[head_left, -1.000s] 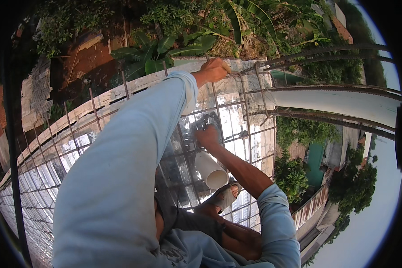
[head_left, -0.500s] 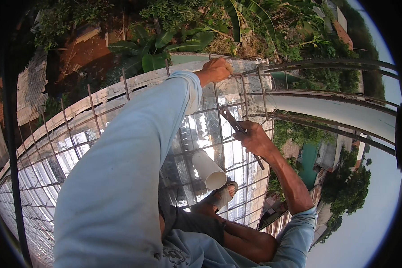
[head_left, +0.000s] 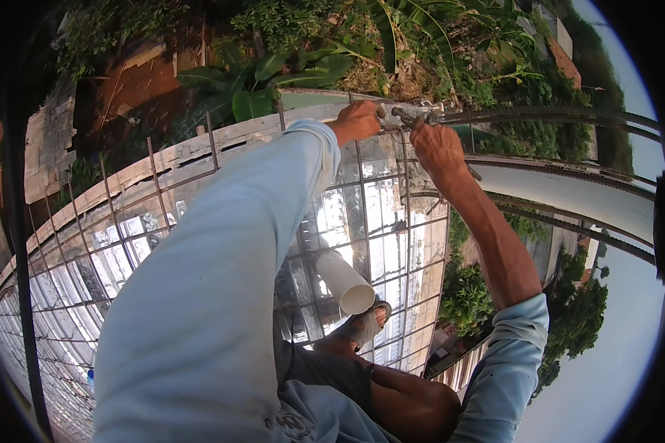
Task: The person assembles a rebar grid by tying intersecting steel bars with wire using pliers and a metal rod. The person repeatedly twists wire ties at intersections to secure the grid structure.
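Note:
My left hand is closed at the far edge of the deck, beside the end of a bent steel stirrup. What its fingers grip is hidden. Just to its right, my right hand is wrapped round a pair of dark metal pincers. Their head points left toward my left hand, close to where the stirrups meet the long ribbed rebars. One handle end sticks out behind my wrist. Any wire at the jaws is too small to make out.
A rebar grid covers shiny corrugated metal sheets. A white plastic pipe rises through it near my sandalled foot. Rebar ends project past the concrete edge, with a drop to plants and roofs beyond. A dark upright bar stands left.
My right hand has moved up and away from me with the pincers, from over the grid to the rebar joint beside my left hand. My left hand has stayed nearly in place.

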A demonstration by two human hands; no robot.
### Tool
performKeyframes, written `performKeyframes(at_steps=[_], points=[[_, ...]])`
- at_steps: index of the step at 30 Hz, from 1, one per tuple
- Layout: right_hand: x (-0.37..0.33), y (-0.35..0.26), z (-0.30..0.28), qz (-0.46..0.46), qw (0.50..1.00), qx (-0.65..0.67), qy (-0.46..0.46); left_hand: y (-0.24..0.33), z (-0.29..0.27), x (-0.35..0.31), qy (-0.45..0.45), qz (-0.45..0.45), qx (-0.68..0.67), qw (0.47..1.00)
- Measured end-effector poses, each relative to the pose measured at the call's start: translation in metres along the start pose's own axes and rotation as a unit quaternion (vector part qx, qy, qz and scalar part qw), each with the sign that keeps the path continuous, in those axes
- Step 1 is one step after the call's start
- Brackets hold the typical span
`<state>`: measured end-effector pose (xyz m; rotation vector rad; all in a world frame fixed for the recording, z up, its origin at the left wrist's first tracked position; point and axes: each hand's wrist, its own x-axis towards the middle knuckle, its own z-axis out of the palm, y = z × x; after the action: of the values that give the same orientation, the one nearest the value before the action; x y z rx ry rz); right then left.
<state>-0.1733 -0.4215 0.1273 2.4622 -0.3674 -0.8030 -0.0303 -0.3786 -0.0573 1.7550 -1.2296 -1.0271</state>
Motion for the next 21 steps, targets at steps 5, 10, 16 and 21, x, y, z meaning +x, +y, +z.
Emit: performKeyframes(at_steps=[5, 10, 16, 21], points=[[0.001, -0.010, 0.011, 0.014, 0.998, -0.053, -0.043, -0.004, 0.002, 0.004, -0.001, 0.010, 0.014, 1.000], [0.007, -0.023, 0.011, 0.046, 0.995, -0.086, -0.026, 0.000, 0.001, 0.003, 0.003, -0.011, 0.002, 1.000], [0.005, -0.031, 0.011, 0.061, 0.989, -0.128, -0.038, 0.006, -0.004, -0.002, 0.000, -0.003, -0.025, 1.000], [0.000, -0.036, 0.004, 0.043, 0.993, -0.089, -0.067, 0.000, 0.002, -0.005, 0.007, 0.019, -0.011, 1.000]])
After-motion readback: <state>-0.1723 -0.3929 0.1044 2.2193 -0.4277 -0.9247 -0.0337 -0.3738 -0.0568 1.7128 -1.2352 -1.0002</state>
